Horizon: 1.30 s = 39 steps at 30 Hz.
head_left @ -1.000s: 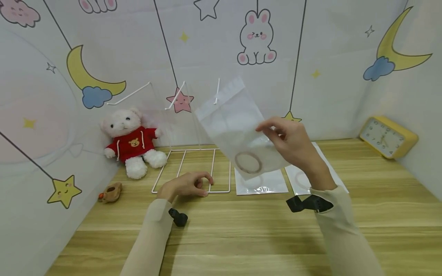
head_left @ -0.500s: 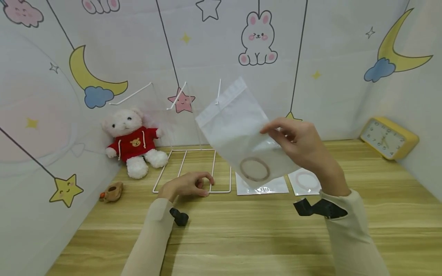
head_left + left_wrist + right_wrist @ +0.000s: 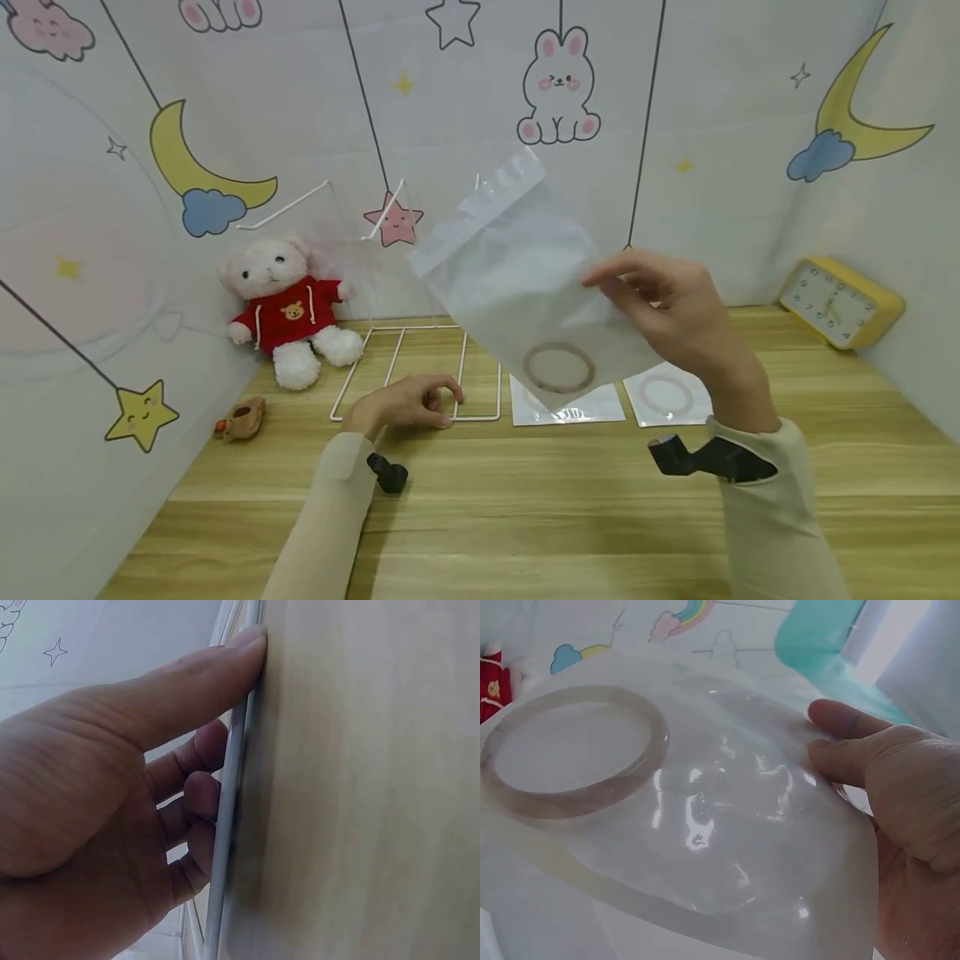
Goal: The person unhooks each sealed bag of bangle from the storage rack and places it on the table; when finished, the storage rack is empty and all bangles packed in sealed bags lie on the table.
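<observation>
My right hand [image 3: 667, 308] pinches the side of a white translucent zip bag [image 3: 510, 283] between thumb and fingers, holding it tilted above the table. Inside lies a brownish bangle [image 3: 562, 804], near the bag's lower end. The bag's sealed strip points up and left, in front of the rightmost prong of a white wire rack [image 3: 483, 418]. My left hand [image 3: 412, 400] holds the front wire of the rack's base; in the left wrist view its thumb and curled fingers meet that wire [image 3: 225, 840]. The bag hides part of the rack.
Two flat bags, one in the middle [image 3: 577, 414] and one on the right [image 3: 667, 396], lie on the wooden table [image 3: 525, 517]. A white teddy bear [image 3: 292, 312] in red, a small brown object [image 3: 243, 418] and a yellow clock [image 3: 840, 302] stand around.
My right hand has moved right and slightly toward me, carrying the bag, whose top now covers most of the right prong. The left hand stays in place.
</observation>
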Available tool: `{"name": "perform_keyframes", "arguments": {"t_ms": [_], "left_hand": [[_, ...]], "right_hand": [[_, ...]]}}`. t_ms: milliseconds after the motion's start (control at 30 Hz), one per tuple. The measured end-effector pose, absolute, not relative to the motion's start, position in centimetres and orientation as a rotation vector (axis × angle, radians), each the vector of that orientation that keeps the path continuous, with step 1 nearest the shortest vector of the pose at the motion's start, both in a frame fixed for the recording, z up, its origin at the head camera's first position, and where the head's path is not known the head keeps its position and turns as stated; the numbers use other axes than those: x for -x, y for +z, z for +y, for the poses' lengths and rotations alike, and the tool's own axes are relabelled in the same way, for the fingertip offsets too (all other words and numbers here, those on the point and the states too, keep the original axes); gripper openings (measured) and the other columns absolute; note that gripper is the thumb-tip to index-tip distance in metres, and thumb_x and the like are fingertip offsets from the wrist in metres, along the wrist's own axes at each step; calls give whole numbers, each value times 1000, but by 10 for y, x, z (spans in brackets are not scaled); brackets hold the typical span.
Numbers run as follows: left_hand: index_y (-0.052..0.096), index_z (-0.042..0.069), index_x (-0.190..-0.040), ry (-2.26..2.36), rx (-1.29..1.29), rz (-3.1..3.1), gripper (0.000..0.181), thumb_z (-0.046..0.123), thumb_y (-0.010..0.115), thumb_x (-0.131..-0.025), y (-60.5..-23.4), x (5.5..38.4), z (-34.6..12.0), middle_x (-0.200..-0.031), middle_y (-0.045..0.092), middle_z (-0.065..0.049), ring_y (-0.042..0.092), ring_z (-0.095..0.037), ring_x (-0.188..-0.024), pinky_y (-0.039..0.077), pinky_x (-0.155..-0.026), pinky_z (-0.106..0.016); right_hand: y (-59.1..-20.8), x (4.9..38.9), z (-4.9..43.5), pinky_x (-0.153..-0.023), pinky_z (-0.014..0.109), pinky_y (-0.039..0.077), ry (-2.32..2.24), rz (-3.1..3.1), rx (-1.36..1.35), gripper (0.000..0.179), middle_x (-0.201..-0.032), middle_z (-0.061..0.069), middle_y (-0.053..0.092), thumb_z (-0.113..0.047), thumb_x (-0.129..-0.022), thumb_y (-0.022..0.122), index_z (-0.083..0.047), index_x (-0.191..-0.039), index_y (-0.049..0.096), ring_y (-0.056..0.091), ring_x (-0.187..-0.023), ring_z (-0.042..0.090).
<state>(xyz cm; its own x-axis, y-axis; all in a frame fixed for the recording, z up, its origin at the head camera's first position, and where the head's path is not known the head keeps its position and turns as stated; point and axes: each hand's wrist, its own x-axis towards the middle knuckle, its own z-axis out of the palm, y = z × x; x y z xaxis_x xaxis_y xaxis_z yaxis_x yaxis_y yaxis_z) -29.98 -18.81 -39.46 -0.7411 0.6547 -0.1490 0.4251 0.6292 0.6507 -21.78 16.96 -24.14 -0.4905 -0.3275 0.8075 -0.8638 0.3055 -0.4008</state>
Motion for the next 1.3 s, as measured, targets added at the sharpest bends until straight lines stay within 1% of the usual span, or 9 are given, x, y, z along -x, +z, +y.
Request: {"name": "perform_keyframes", "arguments": {"t_ms": [133, 367, 433, 600, 700, 800, 933, 1100, 1300], "left_hand": [[63, 14, -118, 856, -867, 2475, 29, 14, 75, -91, -395, 299, -188, -74, 49, 1, 46, -12, -68, 39, -69, -30], [62, 15, -119, 849, -863, 2488, 30, 15, 75, -91, -393, 299, -192, -76, 50, 1, 46, -12, -69, 39, -69, -30], [62, 15, -119, 849, -863, 2491, 31, 16, 75, -91, -392, 299, -193, -76, 50, 0, 46, -12, -69, 39, -68, -30], [62, 13, -119, 861, -863, 2483, 31, 16, 75, -91, -392, 298, -194, -76, 49, 0, 45, -12, -69, 38, -68, -31], [62, 13, -119, 867, -858, 2481, 31, 15, 75, -91, -393, 298, -194, -76, 49, 0, 45, -12, -69, 37, -68, -31], [62, 13, -119, 862, -872, 2486, 31, 14, 75, -91, -394, 299, -194, -75, 49, -1, 44, -12, -68, 37, -67, -30], [62, 11, -119, 864, -893, 2486, 30, 12, 74, -91, -395, 299, -194, -75, 49, -1, 45, -12, -68, 38, -66, -29], [62, 12, -119, 865, -884, 2481, 30, 11, 74, -91, -396, 298, -193, -75, 49, -1, 45, -12, -68, 38, -66, -29], [62, 12, -119, 865, -885, 2481, 30, 12, 74, -92, -395, 298, -190, -75, 49, -1, 45, -12, -68, 38, -66, -29]], "right_hand": [[-240, 216, 178, -65, 17, 47, 1226, -1920, -1027, 25, -95, 1, 73, 20, -87, 62, 2, -100, 73, 64, -75, 8], [-238, 215, 208, -71, 17, 48, 1246, -1844, -925, 28, -97, 6, 73, 26, -84, 59, 7, -99, 72, 66, -88, 9], [-240, 213, 219, -70, 16, 47, 1234, -1859, -871, 27, -97, 5, 73, 25, -84, 59, 8, -100, 72, 66, -85, 8], [-243, 211, 244, -63, 14, 43, 1171, -1907, -767, 28, -96, 1, 73, 24, -84, 61, 5, -100, 73, 61, -75, 5], [-245, 210, 257, -63, 13, 43, 1140, -1904, -752, 26, -95, -3, 73, 25, -82, 61, 8, -99, 73, 63, -76, 4], [-248, 209, 271, -68, 11, 44, 1085, -1951, -717, 22, -97, -9, 72, 22, -84, 62, 11, -101, 71, 63, -81, 1], [-253, 207, 288, -75, 8, 44, 995, -2037, -639, 22, -101, -17, 69, 17, -88, 63, 7, -104, 71, 63, -85, -4], [-261, 207, 309, -74, 6, 42, 930, -2099, -561, 22, -102, -22, 67, 12, -89, 65, 0, -106, 74, 62, -85, -11], [-272, 212, 335, -72, 3, 40, 914, -2170, -495, 15, -103, -26, 64, 6, -92, 64, 2, -105, 70, 59, -83, -16]]}}
